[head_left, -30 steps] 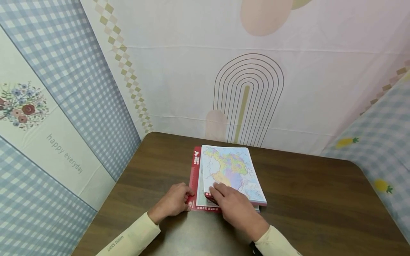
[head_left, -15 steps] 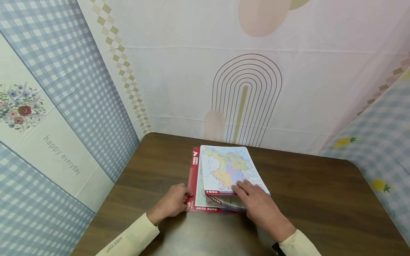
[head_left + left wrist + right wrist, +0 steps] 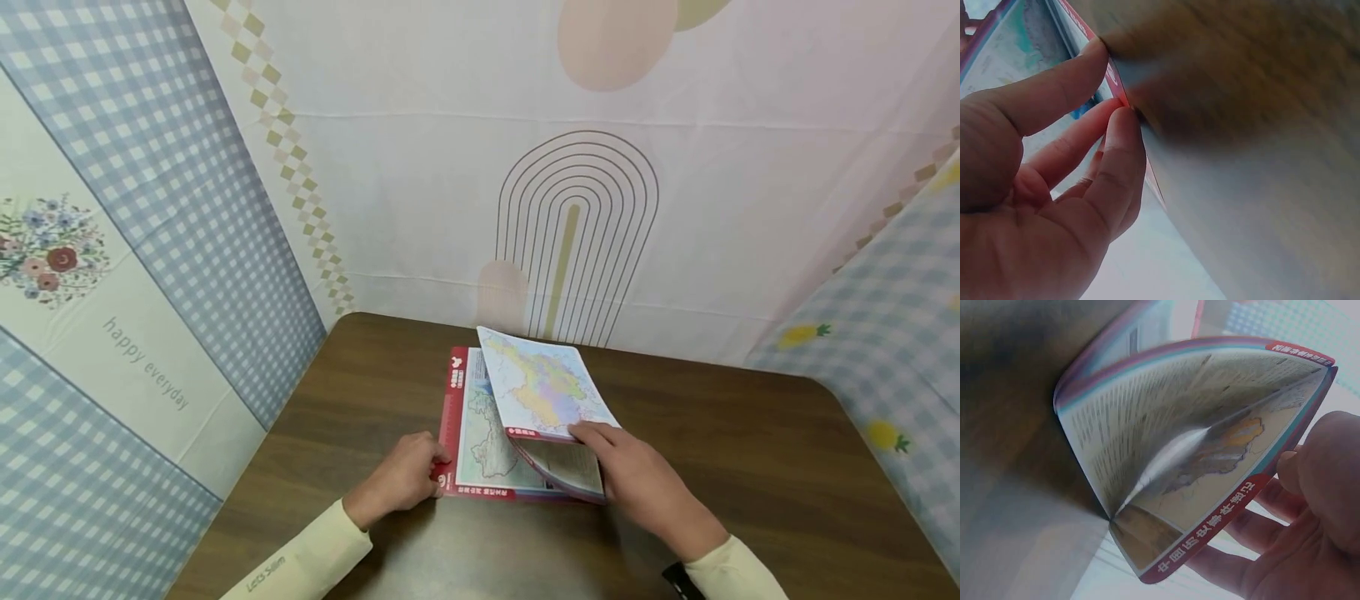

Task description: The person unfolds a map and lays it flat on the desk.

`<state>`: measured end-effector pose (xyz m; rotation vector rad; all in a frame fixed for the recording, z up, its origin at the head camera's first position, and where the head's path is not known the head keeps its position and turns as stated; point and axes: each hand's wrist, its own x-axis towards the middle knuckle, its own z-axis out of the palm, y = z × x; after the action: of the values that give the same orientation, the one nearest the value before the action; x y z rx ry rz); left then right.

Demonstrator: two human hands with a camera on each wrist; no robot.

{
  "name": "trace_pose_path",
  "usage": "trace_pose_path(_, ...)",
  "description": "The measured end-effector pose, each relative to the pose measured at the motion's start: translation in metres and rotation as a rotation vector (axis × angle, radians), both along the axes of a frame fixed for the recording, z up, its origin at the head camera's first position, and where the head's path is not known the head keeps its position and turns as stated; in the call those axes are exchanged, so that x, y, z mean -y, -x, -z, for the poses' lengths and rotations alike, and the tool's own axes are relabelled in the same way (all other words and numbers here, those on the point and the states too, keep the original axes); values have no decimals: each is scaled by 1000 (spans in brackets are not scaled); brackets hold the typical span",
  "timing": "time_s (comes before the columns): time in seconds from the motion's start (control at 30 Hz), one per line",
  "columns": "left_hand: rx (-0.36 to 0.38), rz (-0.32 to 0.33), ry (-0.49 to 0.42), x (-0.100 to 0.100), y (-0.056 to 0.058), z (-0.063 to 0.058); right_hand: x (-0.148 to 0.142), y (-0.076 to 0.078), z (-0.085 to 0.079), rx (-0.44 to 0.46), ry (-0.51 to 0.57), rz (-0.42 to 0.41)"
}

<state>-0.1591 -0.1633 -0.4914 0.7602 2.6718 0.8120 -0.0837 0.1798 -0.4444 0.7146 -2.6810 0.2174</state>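
Observation:
A folded map with red borders (image 3: 486,454) lies on the table, its lower panel flat. Its upper panel (image 3: 551,387), printed with a pastel-coloured map, is raised and skewed to the right. My left hand (image 3: 408,471) holds the lower left corner, and in the left wrist view the fingertips (image 3: 1124,119) touch the red edge. My right hand (image 3: 637,475) grips the raised panel near its front right corner. In the right wrist view, the inner sides of the panels (image 3: 1147,425) gape apart and bow, with text and a map on them.
The brown wooden table (image 3: 750,467) extends to both sides of the map. A white patterned cloth (image 3: 420,200) hangs behind it, with blue checked cloth (image 3: 172,125) at the left and more checked cloth (image 3: 892,333) at the right.
My right hand has moved right, from lying over the panel to gripping its front right corner. The upper panel has risen and swung right, uncovering more of the lower panel. My left hand stays put.

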Motion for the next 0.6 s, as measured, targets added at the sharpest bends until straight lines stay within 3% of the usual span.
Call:
trace_pose_path(0.33, -35, 42, 11, 16, -1, 0, -41, -3, -27, -103, 129, -100)
trace_pose_path(0.6, -47, 0, 24, 40, -5, -2, -73, -27, -41, -136, 158, -52)
